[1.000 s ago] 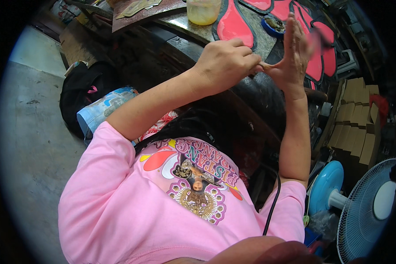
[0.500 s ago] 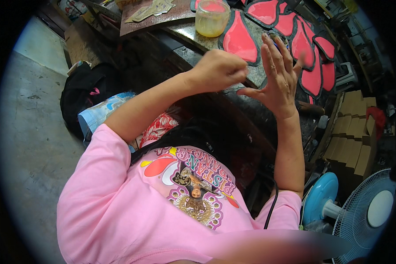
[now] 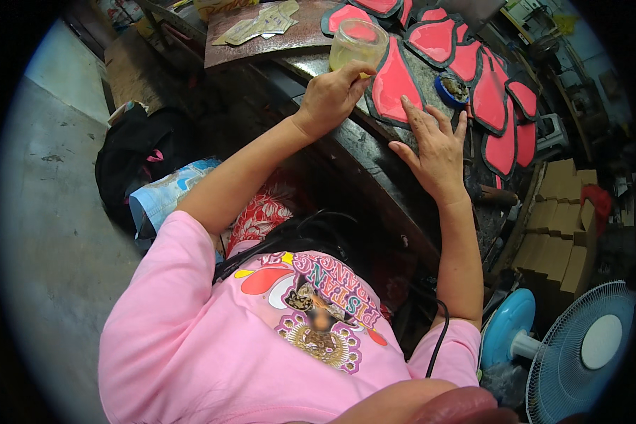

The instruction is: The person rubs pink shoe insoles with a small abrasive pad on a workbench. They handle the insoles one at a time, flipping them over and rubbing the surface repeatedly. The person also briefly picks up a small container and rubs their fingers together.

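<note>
Beside the clear jar [image 3: 358,48], which has yellowish contents at its bottom, my left hand [image 3: 332,99] is closed in a pinch. What its fingertips hold, if anything, is hidden. A pink-red teardrop-shaped piece with a dark border [image 3: 396,81] lies flat on the worktable's stone-like top. At its near end is my right hand [image 3: 437,152], palm down with fingers spread; its fingertips appear to rest at the piece's edge. Just beyond that hand sits a shallow blue round container [image 3: 451,90] with dark, lumpy contents.
Several more dark-edged pink-red pieces [image 3: 489,95] overlap at the right and back. Pale paper patterns [image 3: 260,25] lie on a brown board [image 3: 222,48] at the back left. Cardboard boxes [image 3: 558,219] and a fan [image 3: 579,353] stand at the right. A dark bag [image 3: 145,152] is at the left.
My left hand has moved away from the right one, up and left to the jar. The right hand has come down from its raised position to the near end of the pink-red piece.
</note>
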Demonstrator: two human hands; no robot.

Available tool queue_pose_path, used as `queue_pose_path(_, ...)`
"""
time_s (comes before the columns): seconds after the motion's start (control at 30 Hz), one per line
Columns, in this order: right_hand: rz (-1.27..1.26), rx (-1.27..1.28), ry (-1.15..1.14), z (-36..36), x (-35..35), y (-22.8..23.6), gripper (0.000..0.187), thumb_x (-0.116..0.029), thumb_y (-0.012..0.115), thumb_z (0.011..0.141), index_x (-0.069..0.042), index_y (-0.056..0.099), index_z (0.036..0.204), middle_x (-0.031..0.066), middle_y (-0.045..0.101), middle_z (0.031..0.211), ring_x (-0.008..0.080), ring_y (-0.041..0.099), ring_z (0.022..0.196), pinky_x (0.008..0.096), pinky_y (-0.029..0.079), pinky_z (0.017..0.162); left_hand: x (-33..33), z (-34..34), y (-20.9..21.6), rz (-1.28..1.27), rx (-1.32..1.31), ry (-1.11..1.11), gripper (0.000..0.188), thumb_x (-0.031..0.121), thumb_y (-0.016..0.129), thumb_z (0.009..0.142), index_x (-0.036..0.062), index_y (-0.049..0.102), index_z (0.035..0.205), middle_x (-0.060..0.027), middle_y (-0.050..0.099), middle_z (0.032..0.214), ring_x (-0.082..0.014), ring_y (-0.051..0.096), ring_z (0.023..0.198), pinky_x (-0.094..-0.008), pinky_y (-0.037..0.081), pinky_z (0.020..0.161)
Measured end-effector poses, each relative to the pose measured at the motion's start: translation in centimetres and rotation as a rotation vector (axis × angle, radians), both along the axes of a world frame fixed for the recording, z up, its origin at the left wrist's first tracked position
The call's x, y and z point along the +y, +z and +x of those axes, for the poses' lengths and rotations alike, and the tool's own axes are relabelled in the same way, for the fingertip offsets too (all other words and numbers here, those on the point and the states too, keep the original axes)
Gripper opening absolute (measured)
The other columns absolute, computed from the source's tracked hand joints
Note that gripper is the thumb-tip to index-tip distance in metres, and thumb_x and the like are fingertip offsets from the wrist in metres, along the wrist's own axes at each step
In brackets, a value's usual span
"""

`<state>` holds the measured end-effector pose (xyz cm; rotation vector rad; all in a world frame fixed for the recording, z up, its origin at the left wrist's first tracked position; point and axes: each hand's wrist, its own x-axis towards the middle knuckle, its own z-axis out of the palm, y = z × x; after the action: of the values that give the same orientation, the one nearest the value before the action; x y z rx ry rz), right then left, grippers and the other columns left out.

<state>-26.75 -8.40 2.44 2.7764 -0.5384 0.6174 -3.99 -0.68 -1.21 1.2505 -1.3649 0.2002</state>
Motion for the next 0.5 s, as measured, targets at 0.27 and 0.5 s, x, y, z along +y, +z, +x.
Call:
queue_pose_path(0.27,0.788,-0.581,0.047,1.2,-4.0,1.4,0.088,-0.036,0.073,0.092,-0.011,0.023,0.161,0.0215,0.043,0.147,0.0288,0.05,0.128,0.0398,0.045,0.104,0.8,-0.4,-0.5,0.007,-0.069,0.001,0.016,0.011,0.066,0.093,0.0095,0.065,0.108,-0.0116,0.072,0.087,-0.031,0.072,0.078,-0.0388,0.057,0.066)
queue_pose_path(0.5,0.52,-0.018,-0.258,3.4,-5.6,3.2,0.082,-0.054,0.065,0.091,-0.01,0.037,0.155,0.0235,0.067,0.115,0.0363,0.065,0.11,0.0418,0.049,0.097,0.8,-0.5,-0.2,-0.009,-0.1,0.005,0.014,0.01,0.067,0.091,0.0094,0.065,0.105,-0.0105,0.072,0.095,-0.0296,0.071,0.08,-0.0388,0.057,0.066)
